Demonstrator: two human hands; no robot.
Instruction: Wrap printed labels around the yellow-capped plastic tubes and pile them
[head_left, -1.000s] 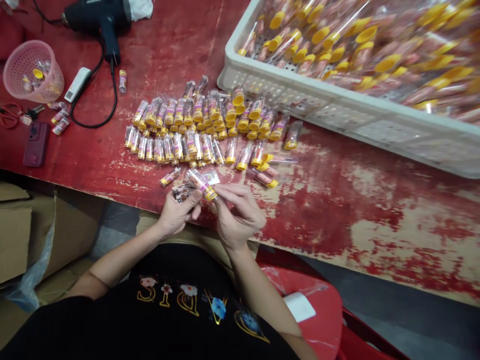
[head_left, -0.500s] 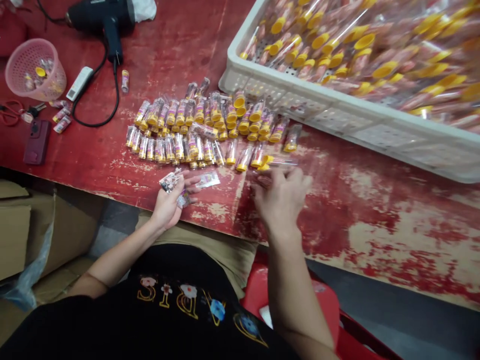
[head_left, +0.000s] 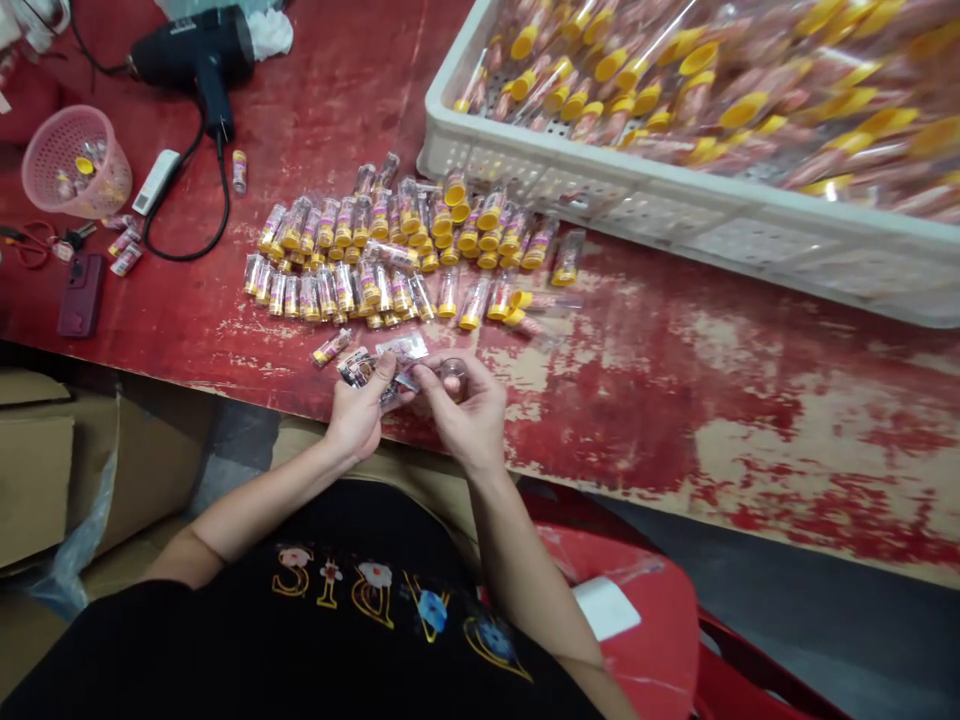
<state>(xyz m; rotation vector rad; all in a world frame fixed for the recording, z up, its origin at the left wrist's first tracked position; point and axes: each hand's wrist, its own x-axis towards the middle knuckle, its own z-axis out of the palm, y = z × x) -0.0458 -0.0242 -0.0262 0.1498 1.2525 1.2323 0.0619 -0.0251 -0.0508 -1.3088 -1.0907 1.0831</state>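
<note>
Near the table's front edge, my left hand (head_left: 356,418) is closed on a bunch of small printed plastic sleeves (head_left: 355,367). My right hand (head_left: 478,418) meets it, thumb and fingertips pinching at the sleeves. A small clear tube (head_left: 453,378) with pinkish contents is held in the fingers of that same hand; its cap is hidden. Just beyond my fingers lies a flat clear sleeve (head_left: 405,346). One labelled tube (head_left: 331,347) lies left of it. Farther back stand several rows of yellow-capped tubes (head_left: 345,225) in printed sleeves. Two unsleeved tubes (head_left: 534,300) lie at their right.
A white plastic crate (head_left: 645,215) full of yellow-capped tubes takes up the back right. At the back left are a heat gun (head_left: 199,55) with its cord, a pink basket (head_left: 41,150), red-handled scissors (head_left: 28,245) and a phone (head_left: 81,295). Cardboard boxes (head_left: 142,480) stand below left.
My right hand has come back leftward from the tubes with a clear tube and joined my left hand at the sleeves. A labelled tube now shows beside my left hand. The view has shifted slightly.
</note>
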